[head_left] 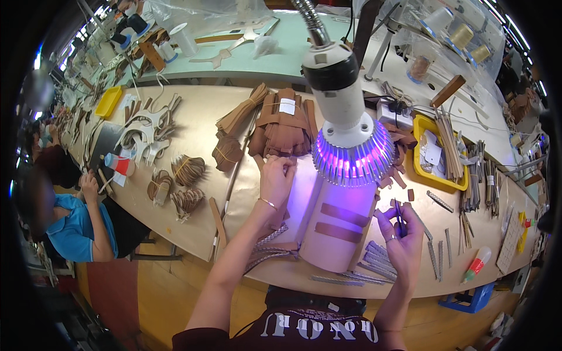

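My left hand point(277, 180) is closed, fingers bent down beside the bundled brown leather strips point(284, 126); what its fingertips hold is hidden. A loose brown strip point(279, 217) lies under that wrist. My right hand point(404, 234) grips a slim black tool point(400, 217), possibly tweezers, pointing away from me. Between my hands stands a rounded beige block point(336, 251) with two brown strips point(339, 232) lying across it. Over its far end hangs a lamp point(351, 149) with a finned head, glowing violet. Grey braided strips point(379, 260) lie near my right wrist.
Small brown pieces point(400, 180) lie beyond my right hand, before a yellow basket point(439, 181). Coiled strip bundles point(188, 169) rest at left, near a seated person in a blue shirt point(76, 231). A red-and-clear bottle point(477, 264) lies at the right edge.
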The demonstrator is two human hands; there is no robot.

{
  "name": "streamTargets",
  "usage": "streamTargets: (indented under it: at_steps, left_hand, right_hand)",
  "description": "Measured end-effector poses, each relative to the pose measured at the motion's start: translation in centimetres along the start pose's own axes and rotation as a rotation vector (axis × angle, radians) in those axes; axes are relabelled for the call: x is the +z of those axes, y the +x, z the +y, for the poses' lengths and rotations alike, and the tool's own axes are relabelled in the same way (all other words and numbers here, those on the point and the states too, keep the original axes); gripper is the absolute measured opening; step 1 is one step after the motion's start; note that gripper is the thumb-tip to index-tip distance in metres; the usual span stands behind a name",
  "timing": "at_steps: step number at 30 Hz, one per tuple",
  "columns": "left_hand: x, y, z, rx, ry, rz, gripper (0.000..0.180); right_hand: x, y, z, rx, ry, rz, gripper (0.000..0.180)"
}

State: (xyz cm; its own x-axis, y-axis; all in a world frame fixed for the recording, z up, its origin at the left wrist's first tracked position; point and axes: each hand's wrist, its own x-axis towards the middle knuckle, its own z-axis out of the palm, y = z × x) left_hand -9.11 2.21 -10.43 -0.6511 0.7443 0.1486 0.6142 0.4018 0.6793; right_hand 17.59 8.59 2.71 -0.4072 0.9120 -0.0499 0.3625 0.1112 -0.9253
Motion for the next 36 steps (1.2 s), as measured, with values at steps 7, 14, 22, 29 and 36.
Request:
streamTargets:
  at_steps: [7,14,22,29,36]
  left_hand:
    - [0.5,0.3,-0.9,0.166,-0.034,0.029,0.014]
    - [-2.0,-0.8,2.0,0.078,-0.422,0.016,0.008]
    - [-12.2,-2.6,2.8,-0.006,-0.720,-0.450,0.012]
    - [-15.0,-2.1,0.7,0.123,-0.954,-0.181,0.012]
    - [-18.8,-1.4,-2.6,0.295,-1.706,-0.044,0.033]
  right_hand:
    - [-0.2,0.5,-0.4,-0.038,-0.011,-0.057,0.014]
    - [-0.1,0.8,-1.6,-0.047,0.025,-0.082,0.012]
    - [8.1,5.2,-4.1,-0.059,0.530,-0.830,0.045]
    - [14.9,8.4,-5.5,0.076,0.359,-1.082,0.053]
    - [16.1,9.9,-4.0,-0.180,0.208,-1.025,0.053]
